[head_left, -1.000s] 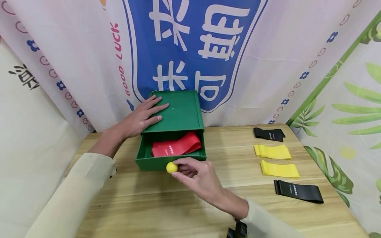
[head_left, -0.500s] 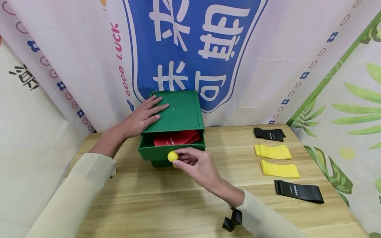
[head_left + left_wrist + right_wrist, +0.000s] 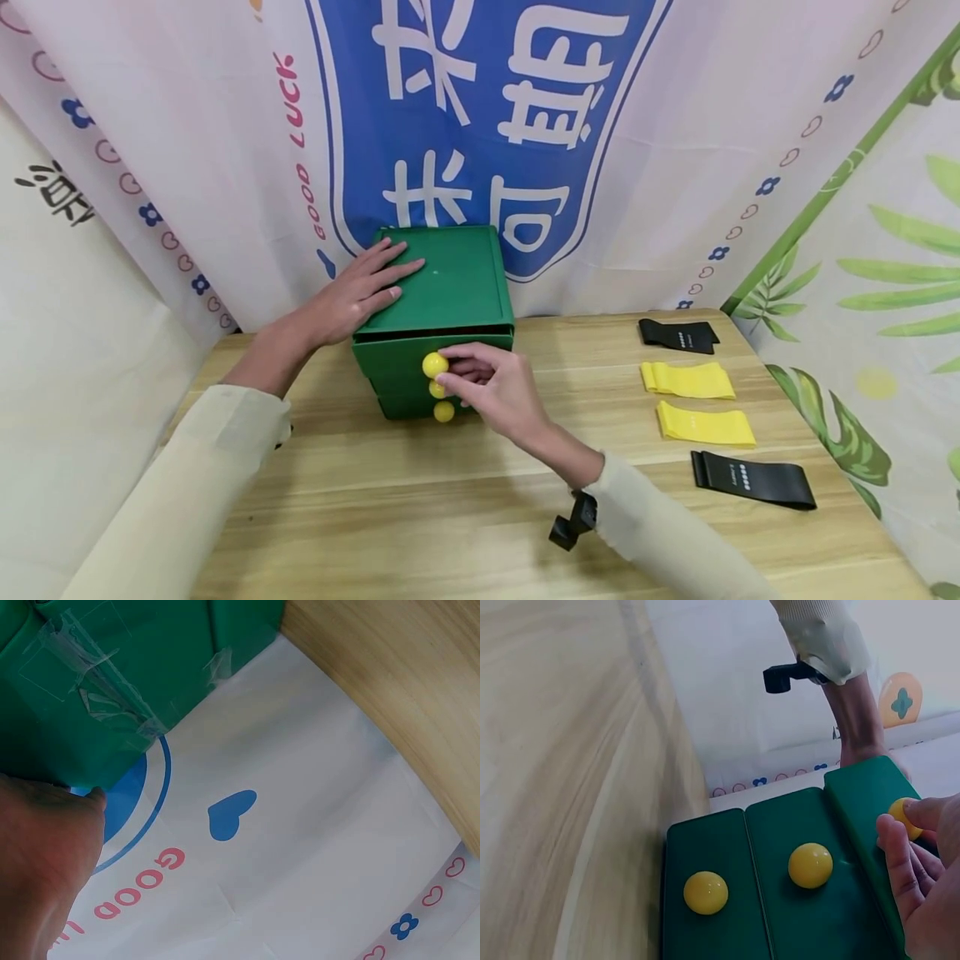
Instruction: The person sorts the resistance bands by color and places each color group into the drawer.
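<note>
A green drawer box (image 3: 450, 283) stands at the back of the table, its three drawers stacked and each fronted by a round yellow knob. The top drawer (image 3: 390, 358) sits nearly flush, with a narrow dark gap under the lid. My right hand (image 3: 498, 387) pinches the top drawer's yellow knob (image 3: 435, 365) between thumb and fingers. In the right wrist view the lower two knobs, the middle one (image 3: 810, 865) and the bottom one (image 3: 706, 892), are untouched. My left hand (image 3: 360, 292) rests on the box's top at its left side, fingers spread. The drawer's contents are hidden.
Several folded bands lie along the table's right side: a black one (image 3: 678, 337), a yellow one (image 3: 687, 380), another yellow one (image 3: 707, 423) and a nearer black one (image 3: 753, 479). A printed curtain (image 3: 615, 208) hangs right behind the box.
My right hand has pushed the top drawer back into the box. The red band inside has gone from sight, and the lower knobs have come into view. My left hand has stayed on the lid.
</note>
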Available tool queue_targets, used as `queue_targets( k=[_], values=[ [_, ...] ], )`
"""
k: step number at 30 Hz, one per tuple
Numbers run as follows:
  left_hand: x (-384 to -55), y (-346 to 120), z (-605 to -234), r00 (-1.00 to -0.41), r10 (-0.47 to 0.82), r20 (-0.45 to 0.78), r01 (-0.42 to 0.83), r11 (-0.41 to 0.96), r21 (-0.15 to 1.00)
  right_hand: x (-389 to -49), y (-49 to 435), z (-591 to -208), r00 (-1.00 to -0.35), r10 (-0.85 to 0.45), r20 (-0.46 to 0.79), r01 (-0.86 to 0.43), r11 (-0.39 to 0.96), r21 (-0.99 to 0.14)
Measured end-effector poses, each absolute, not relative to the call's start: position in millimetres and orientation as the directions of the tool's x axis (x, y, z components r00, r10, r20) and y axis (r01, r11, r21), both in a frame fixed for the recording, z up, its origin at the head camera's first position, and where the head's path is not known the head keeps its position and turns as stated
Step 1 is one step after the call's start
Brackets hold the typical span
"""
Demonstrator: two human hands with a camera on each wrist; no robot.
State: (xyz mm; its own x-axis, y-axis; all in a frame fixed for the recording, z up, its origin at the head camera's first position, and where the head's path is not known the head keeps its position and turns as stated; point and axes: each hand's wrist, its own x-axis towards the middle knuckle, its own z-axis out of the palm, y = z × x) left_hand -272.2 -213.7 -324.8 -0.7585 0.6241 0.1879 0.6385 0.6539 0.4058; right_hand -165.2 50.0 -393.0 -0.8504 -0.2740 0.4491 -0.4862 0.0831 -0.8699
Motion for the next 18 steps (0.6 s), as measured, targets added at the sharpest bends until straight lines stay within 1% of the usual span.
queue_targets(
  k=[9, 18],
  values=[
    [-272.0, -213.6, -324.6, -0.765, 0.617, 0.184, 0.630, 0.660, 0.410, -177.7, 46.8, -393.8, -0.863, -0.248, 0.441, -0.474, 0.090, -0.876],
    [-271.8, -212.6, -323.4, -0.774, 0.610, 0.171, 0.618, 0.669, 0.412, -178.2, 46.3, -394.6, -0.863, -0.240, 0.445, -0.481, 0.118, -0.869]
  ],
)
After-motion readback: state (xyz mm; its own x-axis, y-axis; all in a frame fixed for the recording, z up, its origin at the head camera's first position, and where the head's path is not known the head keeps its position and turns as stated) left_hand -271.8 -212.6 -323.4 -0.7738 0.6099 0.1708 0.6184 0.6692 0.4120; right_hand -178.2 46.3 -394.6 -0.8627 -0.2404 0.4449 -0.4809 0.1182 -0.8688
